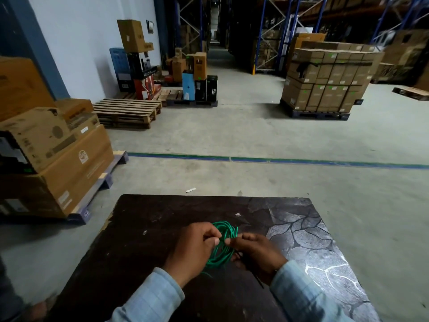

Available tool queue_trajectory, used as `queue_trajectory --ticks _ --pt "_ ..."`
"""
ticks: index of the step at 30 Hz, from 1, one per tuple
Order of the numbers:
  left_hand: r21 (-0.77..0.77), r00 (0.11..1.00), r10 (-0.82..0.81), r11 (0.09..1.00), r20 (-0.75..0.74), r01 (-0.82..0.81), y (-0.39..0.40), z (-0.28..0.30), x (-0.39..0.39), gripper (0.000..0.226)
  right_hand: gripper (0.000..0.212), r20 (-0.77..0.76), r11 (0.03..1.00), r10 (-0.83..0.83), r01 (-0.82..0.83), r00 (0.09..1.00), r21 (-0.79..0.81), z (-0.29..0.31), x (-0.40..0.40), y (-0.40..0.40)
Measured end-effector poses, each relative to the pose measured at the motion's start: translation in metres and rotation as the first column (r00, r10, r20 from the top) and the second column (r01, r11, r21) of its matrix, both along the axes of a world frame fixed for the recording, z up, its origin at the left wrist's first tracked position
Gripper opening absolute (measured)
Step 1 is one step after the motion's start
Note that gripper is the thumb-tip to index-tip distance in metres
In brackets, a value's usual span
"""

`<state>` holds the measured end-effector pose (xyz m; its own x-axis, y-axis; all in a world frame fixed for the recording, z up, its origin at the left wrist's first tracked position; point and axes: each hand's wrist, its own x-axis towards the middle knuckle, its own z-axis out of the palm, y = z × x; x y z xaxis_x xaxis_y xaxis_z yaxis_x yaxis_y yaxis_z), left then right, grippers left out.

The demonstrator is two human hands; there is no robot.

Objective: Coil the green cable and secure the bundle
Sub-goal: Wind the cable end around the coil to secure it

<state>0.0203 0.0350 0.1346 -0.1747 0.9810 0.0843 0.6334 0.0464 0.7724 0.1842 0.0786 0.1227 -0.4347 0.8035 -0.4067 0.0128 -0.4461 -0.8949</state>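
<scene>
The green cable (226, 231) is wound into a small round coil of several loops, held just above the dark table (144, 228). My left hand (193, 248) grips the coil's left side, thumb and fingers curled round the loops. My right hand (257, 252) pinches the coil's right side, and a thin dark strip (260, 281), perhaps a tie, runs down from under it. A short green end sticks out below the coil. The loops' lower part is hidden behind my fingers.
The table's right part has a grey stone pattern (308, 240). A small white scrap (237, 214) lies on the table beyond the coil. Cardboard boxes on a pallet (69, 163) stand at the left; stacked cartons (325, 87) and wooden pallets (127, 110) stand farther off on the concrete floor.
</scene>
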Motion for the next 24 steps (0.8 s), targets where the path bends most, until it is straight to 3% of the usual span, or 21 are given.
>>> queue_trajectory --ticks 7,12,15,17,21,24 --pt "0.062 0.985 0.004 0.998 0.174 -0.015 -0.005 0.005 0.007 0.015 0.007 -0.038 0.998 0.008 -0.011 0.999 -0.069 0.003 0.001 -0.007" --pt "0.092 0.871 -0.041 0.996 0.49 -0.005 -0.009 -0.002 0.015 0.034 0.003 -0.125 0.982 -0.098 0.075 0.987 -0.175 0.005 0.0 -0.01" --pt "0.112 0.884 -0.137 0.989 0.446 0.096 -0.017 -0.008 0.019 0.062 0.02 -0.159 0.953 -0.153 0.103 0.975 -0.284 0.01 0.0 -0.012" --pt "0.139 0.913 -0.158 0.984 0.377 0.113 -0.022 -0.008 0.022 0.072 0.019 -0.163 0.935 -0.156 0.092 0.974 -0.343 0.014 0.0 -0.014" --pt "0.154 0.924 -0.14 0.984 0.357 0.089 -0.023 -0.001 0.023 0.067 0.019 -0.195 0.92 -0.123 0.038 0.973 -0.39 0.02 0.004 -0.015" --pt "0.125 0.879 -0.124 0.989 0.461 0.074 -0.022 0.006 0.018 0.053 0.022 -0.225 0.912 -0.078 -0.022 0.971 -0.41 0.028 0.008 -0.016"
